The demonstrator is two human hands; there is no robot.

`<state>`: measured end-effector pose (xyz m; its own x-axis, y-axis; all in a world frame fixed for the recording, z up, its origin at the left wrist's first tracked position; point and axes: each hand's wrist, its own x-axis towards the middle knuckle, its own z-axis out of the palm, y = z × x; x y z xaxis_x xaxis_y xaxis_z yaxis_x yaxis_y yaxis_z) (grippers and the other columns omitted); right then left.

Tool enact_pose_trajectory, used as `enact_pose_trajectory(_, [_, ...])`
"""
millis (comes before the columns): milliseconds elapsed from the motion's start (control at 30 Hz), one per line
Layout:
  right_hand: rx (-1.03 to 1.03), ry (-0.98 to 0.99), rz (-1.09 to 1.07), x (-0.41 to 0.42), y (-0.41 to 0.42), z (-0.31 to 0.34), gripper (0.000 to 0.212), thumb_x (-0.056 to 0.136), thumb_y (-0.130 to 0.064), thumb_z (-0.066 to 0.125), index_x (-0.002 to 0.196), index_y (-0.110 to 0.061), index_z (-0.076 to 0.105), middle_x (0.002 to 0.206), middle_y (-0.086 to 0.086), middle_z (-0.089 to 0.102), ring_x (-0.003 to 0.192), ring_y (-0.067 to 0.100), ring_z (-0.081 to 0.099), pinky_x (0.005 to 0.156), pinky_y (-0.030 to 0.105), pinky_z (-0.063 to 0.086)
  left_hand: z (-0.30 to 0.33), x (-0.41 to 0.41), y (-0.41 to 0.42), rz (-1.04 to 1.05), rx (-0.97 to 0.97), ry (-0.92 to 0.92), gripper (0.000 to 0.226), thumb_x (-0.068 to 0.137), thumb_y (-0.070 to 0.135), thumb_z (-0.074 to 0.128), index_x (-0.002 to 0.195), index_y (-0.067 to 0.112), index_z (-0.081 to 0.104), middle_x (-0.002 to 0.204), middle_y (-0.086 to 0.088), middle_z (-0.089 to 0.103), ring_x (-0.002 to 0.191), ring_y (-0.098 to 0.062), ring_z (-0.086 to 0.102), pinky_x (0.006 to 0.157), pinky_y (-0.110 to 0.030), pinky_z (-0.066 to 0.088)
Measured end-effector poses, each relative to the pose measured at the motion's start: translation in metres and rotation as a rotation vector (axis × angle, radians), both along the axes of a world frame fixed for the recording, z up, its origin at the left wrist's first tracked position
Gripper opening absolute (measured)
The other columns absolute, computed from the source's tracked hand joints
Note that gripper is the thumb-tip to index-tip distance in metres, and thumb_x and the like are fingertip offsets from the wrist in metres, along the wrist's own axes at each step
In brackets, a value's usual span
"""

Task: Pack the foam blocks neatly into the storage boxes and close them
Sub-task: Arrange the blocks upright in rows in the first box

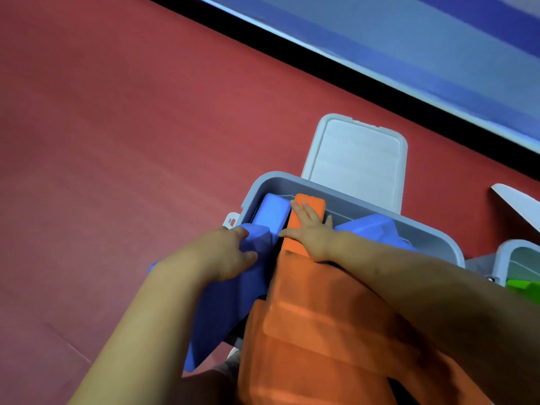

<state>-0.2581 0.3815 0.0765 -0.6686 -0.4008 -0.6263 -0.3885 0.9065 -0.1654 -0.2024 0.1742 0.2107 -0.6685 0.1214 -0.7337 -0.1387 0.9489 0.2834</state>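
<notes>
Foam blocks fill the storage box (pixel 432 229): left hand (pixel 230 255) grips a blue block (pixel 233 290), right hand (pixel 312 229) presses flat on orange (pixel 304 209).

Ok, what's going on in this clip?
A person is packing foam blocks into an open grey storage box on a red floor. The left hand grips a blue block at the box's near edge; the right hand lies flat on an orange block. The lid lies behind the box.

left hand (pixel 230 252) grips blue foam block (pixel 228 293) at storage box (pixel 432 229) near rim | right hand (pixel 312 229) flat on orange foam block (pixel 304 217) inside | lid (pixel 356 159) lies on red floor (pixel 117 127) beyond box
</notes>
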Motion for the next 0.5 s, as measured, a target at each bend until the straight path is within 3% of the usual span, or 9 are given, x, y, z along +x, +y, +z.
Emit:
enact_pose_trajectory(67, [-0.216, -0.064, -0.325, 0.001, -0.006, 0.01, 0.072, 0.079, 0.006, 0.049, 0.136, -0.036, 0.038, 0.154, 0.004, -0.03, 0.144, 0.029, -0.021, 0.113, 0.06, 0.013, 0.002, 0.0, -0.001, 0.012, 0.005, 0.007, 0.056, 0.095, 0.04, 0.046, 0.147, 0.025, 0.029, 0.149, -0.005, 0.034, 0.133, -0.024, 0.039, 0.103, -0.031, 0.033])
enact_pose_trajectory(133, [-0.382, 0.026, -0.699, -0.002, -0.016, 0.015, 0.067, 0.077, -0.003, 0.056, 0.136, -0.025, 0.034, 0.156, 0.009, -0.022, 0.145, 0.035, -0.004, 0.115, 0.046, 0.021, 0.003, 0.0, -0.002, 0.025, 0.008, 0.012, 0.057, 0.095, 0.041, 0.045, 0.147, 0.025, 0.028, 0.15, -0.004, 0.033, 0.134, -0.024, 0.038, 0.103, -0.031, 0.033])
enact_pose_trajectory(233, [-0.353, 0.077, -1.11, 0.002, -0.022, 0.011, 0.096, 0.076, -0.03, 0.074, 0.147, -0.017, 0.011, 0.156, 0.017, -0.009, 0.139, 0.037, 0.024, 0.112, 0.039, 0.03, 0.004, 0.001, -0.001, 0.026, 0.015, 0.02, 0.057, 0.096, 0.041, 0.045, 0.148, 0.026, 0.028, 0.151, -0.004, 0.032, 0.134, -0.024, 0.037, 0.103, -0.03, 0.032])
enact_pose_trajectory(300, [-0.315, -0.03, -1.175, 0.007, -0.024, 0.004, 0.116, 0.075, -0.041, 0.075, 0.15, -0.02, -0.011, 0.153, 0.022, 0.009, 0.13, 0.033, 0.04, 0.105, 0.036, 0.035, 0.006, 0.001, 0.0, 0.029, 0.024, 0.021, 0.057, 0.096, 0.04, 0.045, 0.148, 0.026, 0.027, 0.152, -0.004, 0.03, 0.135, -0.024, 0.037, 0.104, -0.03, 0.032])
enact_pose_trajectory(367, [-0.288, -0.097, -1.218, 0.009, -0.027, -0.003, 0.122, 0.075, -0.046, 0.073, 0.146, -0.023, -0.024, 0.146, 0.023, 0.028, 0.12, 0.033, 0.05, 0.102, 0.037, 0.038, 0.005, 0.002, 0.0, 0.025, 0.031, 0.012, 0.058, 0.096, 0.039, 0.045, 0.148, 0.026, 0.025, 0.152, -0.004, 0.03, 0.135, -0.024, 0.037, 0.103, -0.03, 0.032])
enact_pose_trajectory(500, [-0.31, -0.107, -1.242, 0.007, -0.027, -0.01, 0.121, 0.076, -0.046, 0.069, 0.144, -0.024, -0.029, 0.13, 0.017, 0.053, 0.11, 0.033, 0.057, 0.099, 0.04, 0.044, 0.004, 0.002, -0.002, 0.018, 0.037, -0.006, 0.058, 0.095, 0.04, 0.046, 0.148, 0.028, 0.025, 0.151, -0.004, 0.031, 0.134, -0.023, 0.038, 0.101, -0.03, 0.033])
